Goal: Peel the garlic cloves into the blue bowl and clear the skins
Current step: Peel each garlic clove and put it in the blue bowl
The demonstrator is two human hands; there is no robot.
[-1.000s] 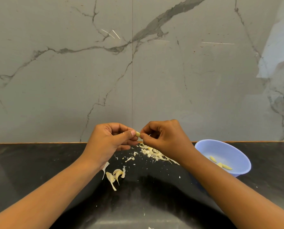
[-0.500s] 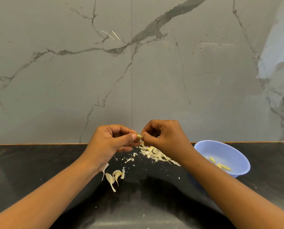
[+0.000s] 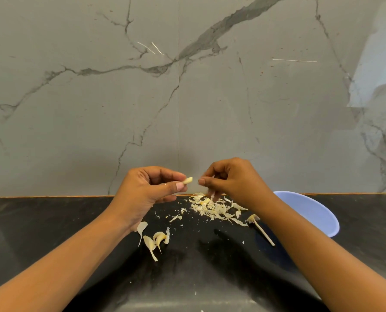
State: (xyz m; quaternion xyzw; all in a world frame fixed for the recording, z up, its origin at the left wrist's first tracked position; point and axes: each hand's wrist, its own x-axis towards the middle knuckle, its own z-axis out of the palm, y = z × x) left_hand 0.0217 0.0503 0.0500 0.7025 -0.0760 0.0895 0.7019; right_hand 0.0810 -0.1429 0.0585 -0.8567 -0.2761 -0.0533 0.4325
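Head view, one entry.

Surroundings: black surface (image 3: 52, 221), glossy, backed by a grey veined marble wall (image 3: 75, 109). Loose pile of garlic skins (image 3: 212, 208) lies mid-surface, below and between the two hands, with small scraps scattered to its left. Dry garlic stem (image 3: 264, 233) lies at the pile's right edge, close to the right forearm. Cluster of unpeeled cloves (image 3: 156, 240) lies just beside the left wrist, which covers the top of the nearest piece.

Container: blue bowl (image 3: 311, 212), on the surface to the right, near the wall. The right forearm crosses in front and hides its near side; its contents cannot be told.

Grip, left hand (image 3: 147, 192): raised above the surface, fingers curled, thumb and forefinger pinching a pale garlic clove (image 3: 188, 180) whose tip points toward the other hand.

Grip, right hand (image 3: 234, 179): raised opposite, just apart from the clove, fingers curled with thumb against fingertips. A blurred pale scrap shows beneath it; whether it is held cannot be told.
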